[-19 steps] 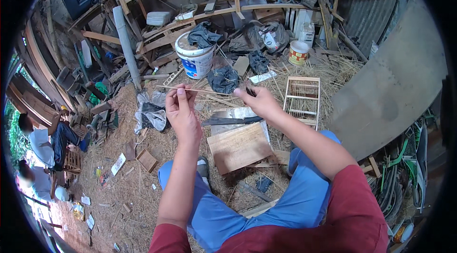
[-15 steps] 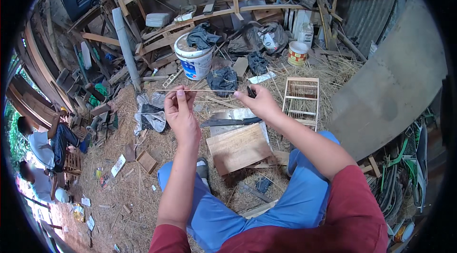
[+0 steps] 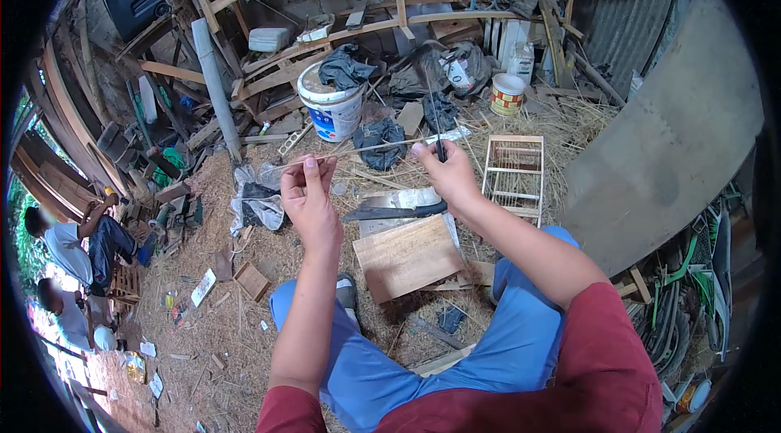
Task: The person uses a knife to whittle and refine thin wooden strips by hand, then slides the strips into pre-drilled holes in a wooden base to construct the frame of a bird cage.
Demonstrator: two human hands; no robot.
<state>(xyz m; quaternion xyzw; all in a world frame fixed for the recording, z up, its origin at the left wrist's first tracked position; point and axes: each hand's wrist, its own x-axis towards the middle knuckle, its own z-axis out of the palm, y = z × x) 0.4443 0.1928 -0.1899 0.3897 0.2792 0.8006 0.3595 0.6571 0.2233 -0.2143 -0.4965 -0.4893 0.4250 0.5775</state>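
Note:
A thin pale wood or bamboo strip (image 3: pixel 370 148) stretches between my hands, slanting up to the right. My left hand (image 3: pixel 311 201) pinches it near its left part, thumb against fingers. At its right end my right hand (image 3: pixel 452 181) pinches the strip and also grips a knife (image 3: pixel 434 103). The knife's black handle is partly hidden in the palm, and its narrow dark blade points up and away. Below my hands, a flat wooden board (image 3: pixel 409 258) lies between my knees. A long dark blade-like tool (image 3: pixel 386 212) rests just beyond it.
To the right stands a slatted wooden frame (image 3: pixel 514 181), near a large leaning sheet (image 3: pixel 659 156). Farther back are a white bucket (image 3: pixel 332 115), a smaller tub (image 3: pixel 508 95) and black plastic bags (image 3: pixel 380 144). Two people (image 3: pixel 69 250) sit at the far left. Straw and scraps cover the ground.
My right hand has risen slightly and turned, so the knife blade now shows pointing upward. The strip has gone from nearly level to slanted, its right end higher. My left hand barely moved.

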